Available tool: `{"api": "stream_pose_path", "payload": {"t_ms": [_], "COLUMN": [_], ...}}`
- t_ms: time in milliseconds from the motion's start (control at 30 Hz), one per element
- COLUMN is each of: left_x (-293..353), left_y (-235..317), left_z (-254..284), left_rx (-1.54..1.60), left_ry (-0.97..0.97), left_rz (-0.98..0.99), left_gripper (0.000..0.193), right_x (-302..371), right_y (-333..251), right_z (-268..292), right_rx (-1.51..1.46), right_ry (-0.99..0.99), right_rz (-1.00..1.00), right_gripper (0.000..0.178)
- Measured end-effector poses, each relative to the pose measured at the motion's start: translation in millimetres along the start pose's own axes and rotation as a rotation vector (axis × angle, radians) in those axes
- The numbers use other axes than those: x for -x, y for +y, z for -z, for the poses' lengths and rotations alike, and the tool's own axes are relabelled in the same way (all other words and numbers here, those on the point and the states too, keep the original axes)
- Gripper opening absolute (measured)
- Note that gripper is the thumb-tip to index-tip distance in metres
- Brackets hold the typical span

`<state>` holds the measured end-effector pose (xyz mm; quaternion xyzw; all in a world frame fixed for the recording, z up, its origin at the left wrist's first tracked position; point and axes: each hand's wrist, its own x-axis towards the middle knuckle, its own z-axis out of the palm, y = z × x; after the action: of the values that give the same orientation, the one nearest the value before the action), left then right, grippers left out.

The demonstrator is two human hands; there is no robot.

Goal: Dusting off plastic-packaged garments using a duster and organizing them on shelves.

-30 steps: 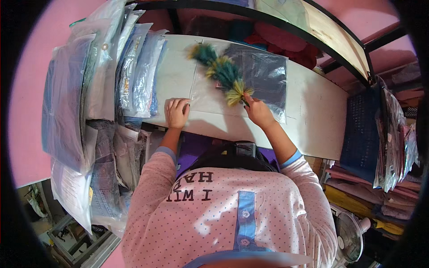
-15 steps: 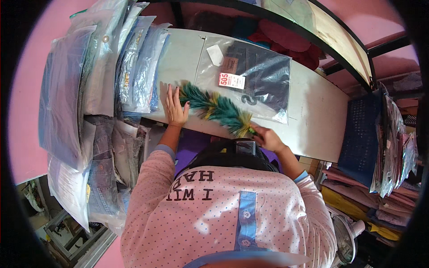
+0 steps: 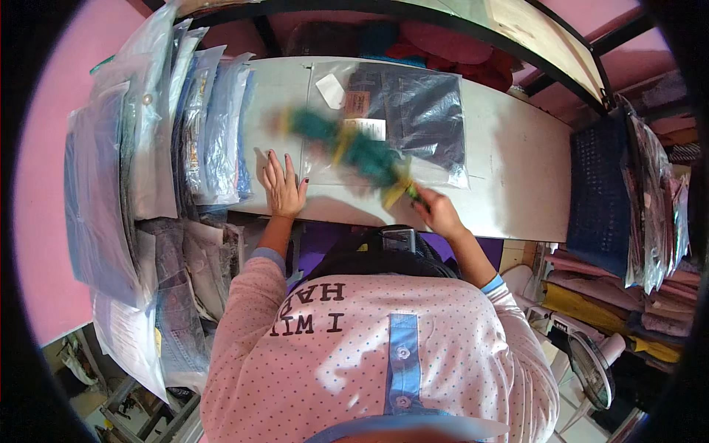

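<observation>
My right hand [image 3: 440, 213] is wrapped round the handle of a feather duster [image 3: 369, 159] with green and yellow feathers. The duster is smeared by motion and slants up to the left, partly covering a clear plastic bag with folded dark jeans [image 3: 425, 103] in it. A white tag [image 3: 331, 91] and a brown patch show through the bag. My left hand [image 3: 283, 188] lies flat on the white tabletop [image 3: 517, 170], fingers spread and holding nothing. It is left of the bag, below the duster's blurred tip.
Bagged garments [image 3: 159, 133] are stacked high at the left. At the right stand a blue perforated basket [image 3: 600, 184], more bagged clothes [image 3: 657, 214] and folded piles [image 3: 598, 295]. A fan [image 3: 591, 369] is at the lower right. A black shelf frame [image 3: 443, 15] crosses the back.
The duster's feathered end has swung up and away from beside my left hand, over the bagged jeans. My left hand stays flat on the table. The view has shifted slightly.
</observation>
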<state>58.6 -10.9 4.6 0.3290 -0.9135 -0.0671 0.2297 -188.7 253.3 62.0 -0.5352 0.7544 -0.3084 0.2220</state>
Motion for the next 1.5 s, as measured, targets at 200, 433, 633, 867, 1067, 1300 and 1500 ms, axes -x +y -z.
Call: {"api": "stream_pose_path", "payload": {"t_ms": [200,433,633,867,1067,1300,1500], "left_x": [-11.5,-12.0,-7.4,-11.2,-10.2,-9.6,-10.5], "left_y": [2.2,-1.4,-6.7,-2.5,-4.7,-5.8,-7.8], "left_z": [0.2,-2.6,-6.1,-3.9,-4.5,-5.9,-9.3], "left_rx": [-0.051,-0.060,-0.052,-0.037,-0.068,-0.072,-0.087], "left_ry": [-0.226,-0.214,-0.217,-0.187,-0.188,-0.213,-0.214], "left_rz": [-0.134,-0.121,-0.098,-0.126,-0.146,-0.140,-0.149], "left_gripper": [0.054,0.047,0.046,0.046,0.047,0.048,0.049], "right_x": [-14.0,-34.2,-19.4,-5.6,28.5,45.0,57.3], "right_y": [20.0,24.8,0.3,47.6,36.5,55.1,2.2], "right_z": [-14.7,-2.1,8.6,25.7,1.4,11.3,-0.1], "right_rx": [0.092,0.231,0.372,0.267,0.337,0.051,0.356], "right_ry": [0.257,0.310,0.075,0.520,0.166,0.580,-0.037], "right_rz": [0.005,-0.285,-0.102,-0.561,-0.306,-0.529,-0.174], "right_gripper": [0.048,0.049,0.048,0.046,0.047,0.040,0.046]}}
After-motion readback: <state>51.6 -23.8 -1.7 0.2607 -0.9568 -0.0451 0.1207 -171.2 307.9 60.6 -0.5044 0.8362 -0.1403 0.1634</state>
